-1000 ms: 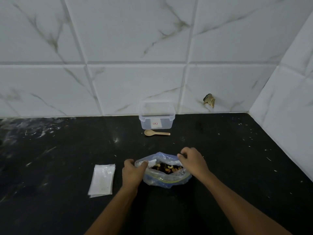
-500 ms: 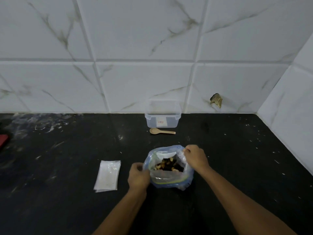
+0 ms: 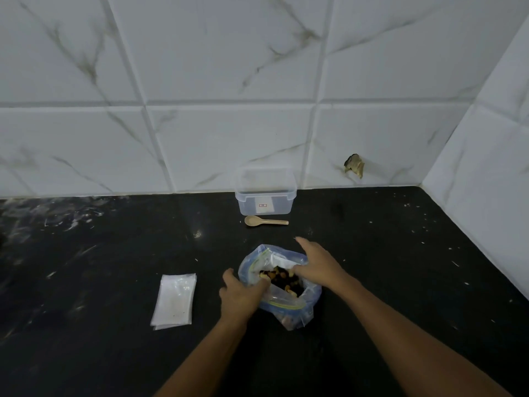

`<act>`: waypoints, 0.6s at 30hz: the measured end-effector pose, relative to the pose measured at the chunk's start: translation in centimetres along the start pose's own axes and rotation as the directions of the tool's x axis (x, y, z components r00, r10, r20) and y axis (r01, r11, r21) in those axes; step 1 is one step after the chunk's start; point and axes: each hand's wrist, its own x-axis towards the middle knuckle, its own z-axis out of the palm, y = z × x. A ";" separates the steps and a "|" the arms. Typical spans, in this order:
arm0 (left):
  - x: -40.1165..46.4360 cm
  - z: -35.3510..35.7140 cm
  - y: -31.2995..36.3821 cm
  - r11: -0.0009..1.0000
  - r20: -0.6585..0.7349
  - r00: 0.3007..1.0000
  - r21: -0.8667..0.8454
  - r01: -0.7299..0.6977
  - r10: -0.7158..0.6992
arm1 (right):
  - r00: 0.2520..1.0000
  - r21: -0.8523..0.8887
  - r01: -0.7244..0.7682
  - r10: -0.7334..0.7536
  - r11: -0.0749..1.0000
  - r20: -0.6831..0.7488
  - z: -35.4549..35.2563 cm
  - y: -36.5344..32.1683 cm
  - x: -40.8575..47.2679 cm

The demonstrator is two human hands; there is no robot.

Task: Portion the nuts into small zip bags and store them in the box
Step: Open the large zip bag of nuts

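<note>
Gripping the near-left rim of a large blue-tinted zip bag (image 3: 282, 293), a person's left hand (image 3: 242, 296) curls its fingers over the plastic edge and holds the mouth open on a black stone counter (image 3: 400, 267). On the bag's far-right side, the right hand (image 3: 317, 265) lies across the rim with its fingers extended and loosely spread; its thumb appears to press the plastic down, though whether it pinches the rim cannot be told from this angle. Inside the open bag sits a heap of mixed nuts (image 3: 282, 279), pale cashew-like pieces among darker ones. Well to the left of the bag, and apart from it, a small stack of empty clear zip bags (image 3: 174, 300) lies flat on the counter. Beyond the bag, toward the wall, a small wooden spoon (image 3: 264, 221) rests with its bowl pointing left, untouched by either hand. Just behind the spoon stands a clear plastic storage box (image 3: 265, 191) with no lid on it, a small red-and-white label on its front, set against the white marble-patterned wall tiles (image 3: 229, 138). Farther right of the box, a chipped hole (image 3: 355, 166) breaks one tile low on the wall. White flecks and scratches are scattered over the counter on both sides of the bag.
</note>
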 end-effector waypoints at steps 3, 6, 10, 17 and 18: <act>-0.7 1.1 -0.6 1.000 0.031 0.999 0.015 -0.010 0.010 | 0.998 -0.102 0.061 -0.059 0.993 0.023 1.0 -1.0 0.9; -0.8 0.7 -0.5 0.998 0.032 0.997 0.003 -0.070 0.070 | 0.997 -0.205 0.034 -0.047 0.978 -0.060 1.5 -0.9 1.2; 0.4 -2.0 0.3 0.994 -0.071 0.992 0.043 -0.105 0.107 | 0.984 -0.191 -0.056 0.022 0.980 -0.179 0.1 0.1 0.8; 1.4 -3.0 2.2 0.950 -0.153 0.951 0.207 -0.236 0.270 | 0.987 -0.078 -0.155 0.151 0.985 -0.061 -1.1 1.0 -0.2; 1.3 -2.7 2.2 0.948 -0.132 0.955 0.219 -0.233 0.265 | 0.984 -0.092 -0.180 0.180 0.979 -0.012 -1.1 1.0 -0.4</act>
